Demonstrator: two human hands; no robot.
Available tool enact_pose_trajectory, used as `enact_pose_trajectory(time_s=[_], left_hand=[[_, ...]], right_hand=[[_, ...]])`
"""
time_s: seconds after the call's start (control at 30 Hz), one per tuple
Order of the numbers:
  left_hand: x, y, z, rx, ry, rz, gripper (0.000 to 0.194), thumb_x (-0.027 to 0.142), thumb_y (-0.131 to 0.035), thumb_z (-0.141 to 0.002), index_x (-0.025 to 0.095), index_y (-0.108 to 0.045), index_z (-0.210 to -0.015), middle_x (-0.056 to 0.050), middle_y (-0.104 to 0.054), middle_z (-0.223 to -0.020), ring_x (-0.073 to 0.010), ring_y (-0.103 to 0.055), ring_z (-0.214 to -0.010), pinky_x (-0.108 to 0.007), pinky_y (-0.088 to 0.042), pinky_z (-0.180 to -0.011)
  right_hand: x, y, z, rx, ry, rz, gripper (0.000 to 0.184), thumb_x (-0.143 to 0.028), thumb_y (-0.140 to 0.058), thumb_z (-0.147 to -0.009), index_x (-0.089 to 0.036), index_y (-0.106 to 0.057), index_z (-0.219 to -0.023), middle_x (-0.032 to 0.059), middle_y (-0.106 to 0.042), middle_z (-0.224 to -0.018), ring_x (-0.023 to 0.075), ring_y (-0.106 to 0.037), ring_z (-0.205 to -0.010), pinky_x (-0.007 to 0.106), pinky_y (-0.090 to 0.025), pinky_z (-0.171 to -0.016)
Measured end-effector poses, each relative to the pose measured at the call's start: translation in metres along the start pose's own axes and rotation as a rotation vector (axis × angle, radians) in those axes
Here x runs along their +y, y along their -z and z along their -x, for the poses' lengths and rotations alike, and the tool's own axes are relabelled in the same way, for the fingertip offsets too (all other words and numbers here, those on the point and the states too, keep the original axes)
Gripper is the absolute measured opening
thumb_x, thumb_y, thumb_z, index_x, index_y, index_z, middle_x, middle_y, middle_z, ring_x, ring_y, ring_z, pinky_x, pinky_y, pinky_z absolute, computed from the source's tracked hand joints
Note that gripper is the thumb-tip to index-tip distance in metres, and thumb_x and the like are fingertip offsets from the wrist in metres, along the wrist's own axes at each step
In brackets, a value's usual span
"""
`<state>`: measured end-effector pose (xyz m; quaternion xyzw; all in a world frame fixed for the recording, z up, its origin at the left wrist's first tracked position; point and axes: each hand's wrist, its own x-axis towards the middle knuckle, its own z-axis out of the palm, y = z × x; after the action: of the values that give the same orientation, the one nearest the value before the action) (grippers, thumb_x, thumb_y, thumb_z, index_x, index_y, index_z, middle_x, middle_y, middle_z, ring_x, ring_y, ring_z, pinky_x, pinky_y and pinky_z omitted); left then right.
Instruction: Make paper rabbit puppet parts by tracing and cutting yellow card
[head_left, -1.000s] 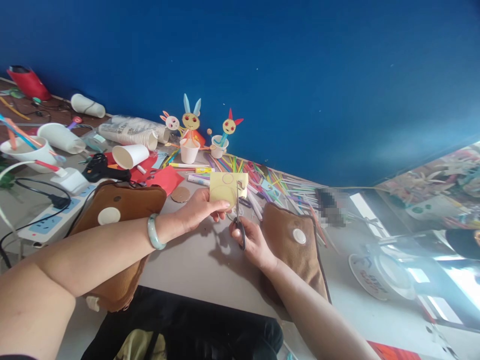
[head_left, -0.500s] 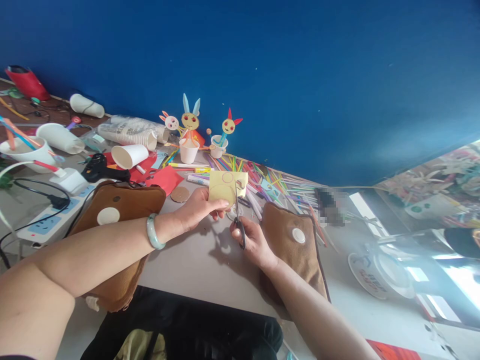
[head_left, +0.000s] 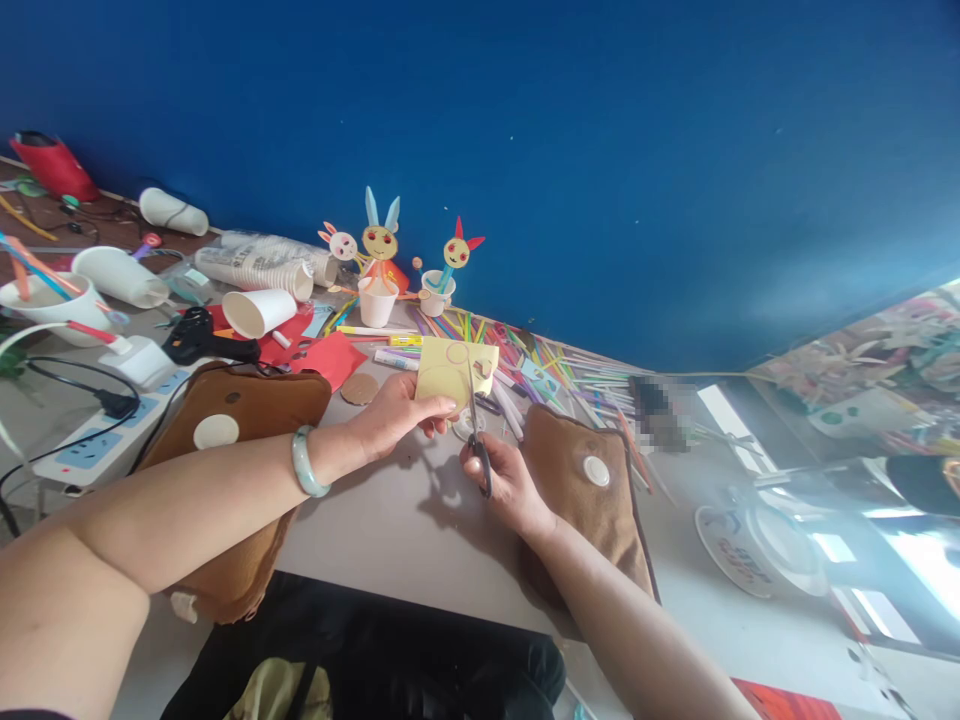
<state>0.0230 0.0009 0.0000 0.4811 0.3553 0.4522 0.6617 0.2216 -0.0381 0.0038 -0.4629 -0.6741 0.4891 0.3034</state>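
Right hand [head_left: 511, 492] closed round black scissors [head_left: 482, 468], blades toward 12, crossing yellow paper [head_left: 433, 378]. Left hand [head_left: 399, 414], at 10 from right hand, pinches paper's lower part, thumb on top. Thumb near blades: nick possible if pinch slips. Thin sheet may flex, cut straying into drawn circle [head_left: 455, 355]. Brown cushion [head_left: 592, 510], at 3, could hamper right forearm. Farther, white cup [head_left: 379, 303] at paper's 11, apart, little risk.

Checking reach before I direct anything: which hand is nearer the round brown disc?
Left. The left hand, holding yellow paper, is just right of the round brown disc; the right hand, holding scissors, is farther right and lower in the picture.
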Motion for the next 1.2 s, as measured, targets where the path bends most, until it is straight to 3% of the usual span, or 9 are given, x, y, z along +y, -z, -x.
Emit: enact_pose_trajectory(time_s=[0.67, 1.2], left_hand=[[0.0028, -0.0002, 0.0009, 0.038, -0.006, -0.001, 0.021, 0.035, -0.072, -0.078, 0.014, -0.071, -0.084, -0.004, -0.070, -0.075, -0.0121, -0.061, -0.060, -0.023, -0.048, -0.054], [0.0072, -0.0009, 0.0016, 0.071, -0.026, -0.006, 0.022, 0.035, -0.073, -0.076, 0.015, -0.070, -0.085, -0.003, -0.070, -0.075, -0.0117, -0.061, -0.059, -0.023, -0.047, -0.053]], right_hand=[[0.0014, 0.0015, -0.0009, 0.015, -0.013, -0.001, 0.066, -0.084, -0.064, -0.070, -0.020, -0.048, -0.065, -0.0044, -0.041, -0.058, 0.0098, -0.032, -0.056, 0.027, -0.026, -0.053], [0.0012, 0.0013, -0.0002, 0.042, -0.008, -0.011, 0.062, -0.079, -0.068, -0.072, -0.019, -0.053, -0.065, -0.0039, -0.043, -0.059, 0.0102, -0.034, -0.057, 0.026, -0.030, -0.054]])
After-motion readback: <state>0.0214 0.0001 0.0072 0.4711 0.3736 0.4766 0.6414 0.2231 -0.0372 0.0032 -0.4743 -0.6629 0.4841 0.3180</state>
